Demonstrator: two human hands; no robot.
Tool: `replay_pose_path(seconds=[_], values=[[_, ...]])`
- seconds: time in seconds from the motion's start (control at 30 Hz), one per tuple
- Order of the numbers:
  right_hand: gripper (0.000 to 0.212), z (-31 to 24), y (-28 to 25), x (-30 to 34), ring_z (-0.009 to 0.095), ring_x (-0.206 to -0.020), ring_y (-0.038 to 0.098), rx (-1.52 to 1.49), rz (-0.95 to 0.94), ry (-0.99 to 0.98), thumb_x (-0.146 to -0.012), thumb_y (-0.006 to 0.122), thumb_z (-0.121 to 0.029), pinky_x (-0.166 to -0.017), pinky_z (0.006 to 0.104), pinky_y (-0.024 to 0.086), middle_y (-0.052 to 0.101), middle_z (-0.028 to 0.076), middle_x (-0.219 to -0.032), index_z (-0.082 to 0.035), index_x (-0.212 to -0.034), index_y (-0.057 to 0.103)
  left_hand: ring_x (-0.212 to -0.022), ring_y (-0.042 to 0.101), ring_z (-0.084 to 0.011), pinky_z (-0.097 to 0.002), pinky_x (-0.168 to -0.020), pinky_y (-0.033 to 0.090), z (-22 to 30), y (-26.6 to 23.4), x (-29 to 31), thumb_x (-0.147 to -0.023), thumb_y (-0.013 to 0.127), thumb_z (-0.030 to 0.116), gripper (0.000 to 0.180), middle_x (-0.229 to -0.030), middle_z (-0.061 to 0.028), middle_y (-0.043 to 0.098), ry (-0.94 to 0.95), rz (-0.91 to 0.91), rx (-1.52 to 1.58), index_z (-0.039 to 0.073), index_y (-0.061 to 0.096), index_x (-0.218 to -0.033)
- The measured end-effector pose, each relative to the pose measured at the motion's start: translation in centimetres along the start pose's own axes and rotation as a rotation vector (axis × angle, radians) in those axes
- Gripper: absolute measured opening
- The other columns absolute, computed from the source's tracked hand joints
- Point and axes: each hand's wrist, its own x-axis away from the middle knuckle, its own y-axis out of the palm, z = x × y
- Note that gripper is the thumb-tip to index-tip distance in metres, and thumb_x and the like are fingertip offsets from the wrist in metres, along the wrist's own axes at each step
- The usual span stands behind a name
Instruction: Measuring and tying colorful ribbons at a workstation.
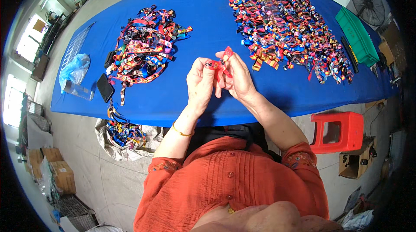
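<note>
Above the near edge of the blue-covered table (203,33), my left hand (200,82) and my right hand (240,76) pinch a red patterned fabric strap (219,84) between them. Its lower part hangs in a fold beneath my fingers. Small dark parts show at the fingertips, too small to name. Left of my hands lies a loose heap of printed straps (147,48) in red, pink, black and yellow. To the right, many similar straps (281,24) with small buckle-like pieces are spread in a broad, dense layer.
A phone (105,88), a clear bottle (79,90) and a blue plastic bag (74,69) lie at the table's left. A green crate (357,37) sits on the right edge. Below stand a red stool (337,131) and an open sack (108,147) of straps.
</note>
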Motion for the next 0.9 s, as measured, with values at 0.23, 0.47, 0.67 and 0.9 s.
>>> replay_pose_path(seconds=[0.23,0.47,0.67,0.9], values=[[0.042,0.9,0.4,-0.1,0.008,-0.044,0.047,-0.042,0.038,0.037,-0.100,0.043,-0.043,-0.036,0.0205,0.031,0.056,0.003,-0.080,-0.004,-0.110,0.055,-0.052,0.052,-0.0037,-0.0173,-0.044,0.038,1.1,0.3,1.0,-0.095,0.062,0.018,0.022,-0.073,-0.0036,0.063,0.052,-0.098,-0.164,0.004,0.045,-0.100],[0.045,0.0,-0.6,0.1,0.008,-0.045,0.046,-0.095,-0.133,0.145,-0.098,0.046,-0.046,-0.036,0.0219,0.034,0.054,0.003,-0.077,-0.004,-0.111,0.053,-0.041,0.044,-0.0054,-0.0175,-0.036,0.031,1.6,0.2,0.7,-0.099,0.055,0.024,0.020,-0.062,-0.0036,0.057,-0.006,-0.041,-0.042,0.007,0.045,-0.099],[0.056,-0.7,1.3,0.8,0.011,-0.046,0.050,-0.090,-0.150,0.085,-0.097,0.046,-0.052,-0.036,0.0213,0.037,0.056,0.007,-0.077,-0.003,-0.123,0.043,-0.031,0.035,-0.0086,-0.0189,-0.030,0.025,1.4,-0.2,0.5,-0.102,0.042,0.042,0.036,-0.056,-0.0068,0.055,-0.174,0.071,0.174,0.007,0.052,-0.103],[0.066,-1.7,1.4,1.3,0.014,-0.050,0.056,-0.022,-0.305,-0.053,-0.093,0.060,-0.042,-0.039,0.0228,0.044,0.057,0.009,-0.079,-0.003,-0.136,0.027,-0.028,0.033,-0.0102,-0.0207,-0.029,0.031,2.5,-0.2,0.2,-0.103,0.040,0.039,0.039,-0.051,-0.0081,0.050,-0.439,0.031,0.412,0.003,0.051,-0.094]])
